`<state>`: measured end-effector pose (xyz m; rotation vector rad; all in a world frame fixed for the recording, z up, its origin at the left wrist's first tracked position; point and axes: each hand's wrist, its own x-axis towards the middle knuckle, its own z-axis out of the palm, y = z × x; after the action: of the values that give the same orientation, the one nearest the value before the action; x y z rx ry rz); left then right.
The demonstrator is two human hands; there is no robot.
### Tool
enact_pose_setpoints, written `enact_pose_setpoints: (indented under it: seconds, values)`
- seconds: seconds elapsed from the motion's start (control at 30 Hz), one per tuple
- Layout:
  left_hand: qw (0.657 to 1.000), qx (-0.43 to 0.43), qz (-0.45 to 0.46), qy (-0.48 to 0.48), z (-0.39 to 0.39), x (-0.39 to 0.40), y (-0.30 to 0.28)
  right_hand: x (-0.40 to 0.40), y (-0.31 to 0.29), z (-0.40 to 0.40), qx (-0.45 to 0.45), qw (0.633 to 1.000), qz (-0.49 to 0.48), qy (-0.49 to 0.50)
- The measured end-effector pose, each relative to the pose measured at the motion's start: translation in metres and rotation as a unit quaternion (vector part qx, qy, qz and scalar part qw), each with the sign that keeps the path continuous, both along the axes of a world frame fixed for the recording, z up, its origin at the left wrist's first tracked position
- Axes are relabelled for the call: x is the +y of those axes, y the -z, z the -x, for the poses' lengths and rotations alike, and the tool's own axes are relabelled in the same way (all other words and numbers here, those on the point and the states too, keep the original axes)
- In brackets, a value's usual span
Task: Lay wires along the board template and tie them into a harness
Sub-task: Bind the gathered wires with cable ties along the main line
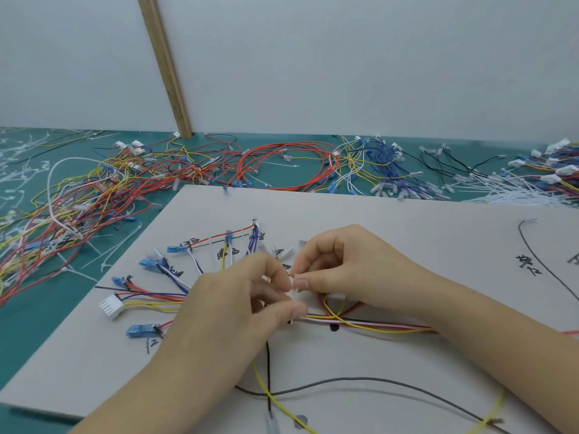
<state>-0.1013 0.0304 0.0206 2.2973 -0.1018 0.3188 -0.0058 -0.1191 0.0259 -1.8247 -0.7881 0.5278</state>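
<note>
Pinching a white tie [294, 296] between thumb and fingertips, both hands met over the middle of the board [391, 233]. The left hand [238, 296] came in from the near left edge, its fingers curled onto the tie's lower part; the right hand [338, 270] came from the near right, its thumb and forefinger closed on the upper part. The tie sat at the bundle [369, 324] of red, white, black and yellow wires that ran right from the hands toward the board's right edge.

Left of the hands the wires fanned out over handwritten marks, ending in blue terminals [147, 263] and a white plug [111, 306], all short of the board's left edge. A yellow wire [275, 399] and a black wire [268, 371] ran down toward the near edge, crossing a drawn grey line [360, 379].

The far strip of the board lay bare, as did the stretch right of the hands up to another drawn line [539, 264]. Beyond the far edge, on the green mat [62, 292], lay loose wire piles [94, 189], a coiled red loop [291, 164] and spare ties [513, 191], against a pale wall [344, 57] with a leaning wooden strip [166, 67].
</note>
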Motion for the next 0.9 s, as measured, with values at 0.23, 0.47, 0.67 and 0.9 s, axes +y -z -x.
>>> enact_pose_setpoints:
  seconds: [0.23,0.47,0.67,0.9]
  values:
    - [0.996,0.057,0.066,-0.026,-0.009,0.0,0.002,-0.001,0.001,-0.001,-0.008,1.0,-0.013,-0.025]
    - [0.991,0.072,0.108,-0.034,-0.013,0.001,0.003,0.0,0.002,-0.001,-0.012,0.999,-0.016,-0.031]
    - [0.988,0.079,0.127,-0.034,-0.014,0.001,0.002,-0.001,0.001,0.0,-0.039,0.999,-0.011,-0.021]
    - [0.98,0.07,0.182,-0.038,-0.014,-0.003,-0.001,-0.002,-0.003,0.002,-0.023,0.999,-0.016,-0.021]
